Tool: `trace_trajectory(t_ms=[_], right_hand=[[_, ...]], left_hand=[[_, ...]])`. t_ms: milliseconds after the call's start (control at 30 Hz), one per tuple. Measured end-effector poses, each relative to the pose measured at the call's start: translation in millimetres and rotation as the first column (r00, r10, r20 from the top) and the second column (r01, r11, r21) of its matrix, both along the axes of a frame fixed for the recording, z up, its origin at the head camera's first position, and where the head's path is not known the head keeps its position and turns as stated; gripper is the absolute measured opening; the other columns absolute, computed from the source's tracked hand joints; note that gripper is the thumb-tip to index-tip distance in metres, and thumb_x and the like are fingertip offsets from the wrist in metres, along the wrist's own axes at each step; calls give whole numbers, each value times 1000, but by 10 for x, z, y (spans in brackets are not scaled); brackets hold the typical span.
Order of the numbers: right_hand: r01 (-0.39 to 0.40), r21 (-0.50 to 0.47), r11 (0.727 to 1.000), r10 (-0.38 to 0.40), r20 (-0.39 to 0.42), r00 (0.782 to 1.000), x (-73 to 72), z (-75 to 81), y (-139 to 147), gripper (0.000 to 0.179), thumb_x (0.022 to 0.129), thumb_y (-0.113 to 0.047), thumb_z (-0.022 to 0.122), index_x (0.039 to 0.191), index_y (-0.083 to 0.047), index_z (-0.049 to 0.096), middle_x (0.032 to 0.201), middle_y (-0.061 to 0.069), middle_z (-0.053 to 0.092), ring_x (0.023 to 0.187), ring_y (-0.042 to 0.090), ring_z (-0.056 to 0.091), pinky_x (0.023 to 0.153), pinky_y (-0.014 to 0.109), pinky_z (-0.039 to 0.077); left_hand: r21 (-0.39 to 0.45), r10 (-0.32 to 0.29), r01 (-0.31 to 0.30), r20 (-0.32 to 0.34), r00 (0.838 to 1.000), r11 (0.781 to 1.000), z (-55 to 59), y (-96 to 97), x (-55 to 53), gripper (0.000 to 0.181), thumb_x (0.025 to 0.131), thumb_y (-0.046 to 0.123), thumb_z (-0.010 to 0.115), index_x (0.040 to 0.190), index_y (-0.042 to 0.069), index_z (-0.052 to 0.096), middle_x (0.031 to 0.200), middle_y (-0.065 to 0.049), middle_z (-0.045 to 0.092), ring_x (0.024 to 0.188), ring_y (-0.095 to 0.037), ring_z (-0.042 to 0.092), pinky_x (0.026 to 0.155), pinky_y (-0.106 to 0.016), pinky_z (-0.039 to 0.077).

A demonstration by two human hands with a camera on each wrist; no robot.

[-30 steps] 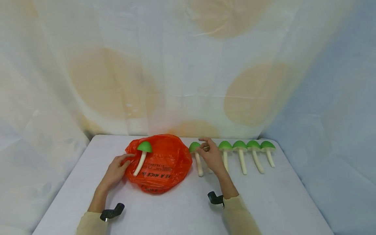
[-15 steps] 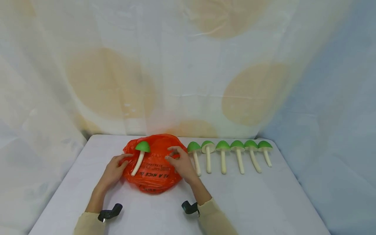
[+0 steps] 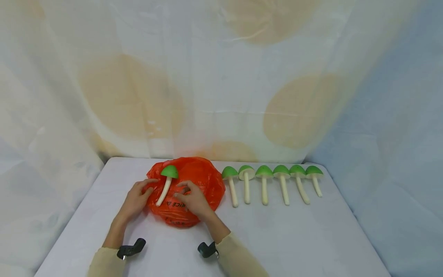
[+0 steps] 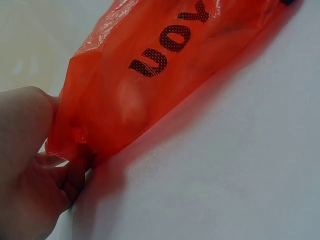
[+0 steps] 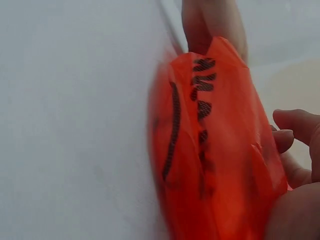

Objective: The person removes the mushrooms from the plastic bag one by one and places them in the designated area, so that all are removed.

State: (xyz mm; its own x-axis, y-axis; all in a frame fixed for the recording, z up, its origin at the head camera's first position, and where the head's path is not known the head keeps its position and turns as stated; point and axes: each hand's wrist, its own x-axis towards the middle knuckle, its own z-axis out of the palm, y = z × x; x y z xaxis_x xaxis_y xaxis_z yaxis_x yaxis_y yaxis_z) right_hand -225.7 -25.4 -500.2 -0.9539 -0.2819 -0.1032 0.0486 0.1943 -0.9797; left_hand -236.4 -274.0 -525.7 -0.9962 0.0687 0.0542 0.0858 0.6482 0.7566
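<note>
A crumpled red plastic bag (image 3: pixel 204 173) with black lettering lies on the table. On top of it rests a mushroom (image 3: pixel 169 172) with a green cap and a long white stem, tilted. My left hand (image 3: pixel 134 200) pinches the bag's left edge; in the left wrist view the thumb and fingers close round the plastic. Over the bag's middle is my right hand (image 3: pixel 194 198), just right of that mushroom's stem, fingers loosely bent with nothing between them. In the right wrist view its fingers (image 5: pixel 295 125) are beside the bag.
Several more green-capped mushrooms (image 3: pixel 264 173) lie in a row right of the bag, caps toward the back. The white table (image 3: pixel 294 238) ends at a patterned curtain (image 3: pixel 207 127) behind. Each wrist wears a black camera mount (image 3: pixel 131 249).
My right hand has moved left from the mushroom row to above the bag. My left hand stays at the bag's edge, and the mushroom on the bag keeps its place.
</note>
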Motion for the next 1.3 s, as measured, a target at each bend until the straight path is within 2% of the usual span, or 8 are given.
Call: trace_trajectory(t_ms=[433, 600, 900, 1033, 1167, 1300], right_hand=[[28, 11, 1000, -29, 108, 994, -50, -181, -172, 34, 92, -22, 75, 122, -17, 58, 81, 6, 68, 55, 15, 53, 47, 20, 46], [-2, -11, 1000, 3, 108, 994, -56, -233, -202, 37, 93, -20, 73, 125, -14, 57, 83, 5, 71, 53, 14, 53, 45, 20, 46], [-34, -73, 997, 42, 101, 994, -72, -243, -276, 43, 92, -21, 74, 130, -13, 54, 83, 9, 72, 55, 15, 56, 50, 21, 51], [-30, -121, 992, 44, 115, 992, -81, -249, -309, 45, 93, -20, 73, 132, -15, 52, 88, 12, 72, 56, 16, 56, 51, 21, 52], [-39, -174, 984, 61, 119, 991, -114, -256, -308, 45, 93, -20, 73, 132, -17, 52, 93, 7, 72, 59, 16, 56, 55, 22, 53], [-70, -213, 975, 99, 125, 987, -135, -278, -281, 44, 93, -19, 72, 133, -16, 53, 96, 3, 70, 64, 16, 56, 60, 24, 53]], left_hand=[[22, 6, -6, 3, 1000, 1000, -32, -18, 15, 36, 106, 20, 49, 142, 17, 52, 141, -21, 49, 133, -44, 42, 106, -70, 36], [43, 3, -3, -10, 1000, 999, -59, -21, 23, 36, 106, 19, 50, 142, 18, 53, 142, -21, 49, 135, -44, 41, 107, -69, 34], [106, -16, 15, 2, 1000, 994, -88, -82, 8, 38, 106, 25, 52, 144, 23, 51, 154, -19, 41, 145, -44, 31, 111, -71, 27], [119, -38, 37, 11, 999, 992, -47, -71, -3, 39, 105, 23, 52, 144, 25, 51, 156, -17, 39, 146, -44, 30, 111, -72, 26], [138, -50, 45, 32, 998, 989, 6, -36, -7, 39, 105, 22, 52, 144, 25, 50, 157, -17, 37, 147, -44, 27, 110, -74, 25], [143, -47, 39, 49, 998, 989, 8, -34, 5, 40, 105, 22, 52, 145, 26, 49, 158, -17, 37, 147, -45, 28, 110, -73, 27]])
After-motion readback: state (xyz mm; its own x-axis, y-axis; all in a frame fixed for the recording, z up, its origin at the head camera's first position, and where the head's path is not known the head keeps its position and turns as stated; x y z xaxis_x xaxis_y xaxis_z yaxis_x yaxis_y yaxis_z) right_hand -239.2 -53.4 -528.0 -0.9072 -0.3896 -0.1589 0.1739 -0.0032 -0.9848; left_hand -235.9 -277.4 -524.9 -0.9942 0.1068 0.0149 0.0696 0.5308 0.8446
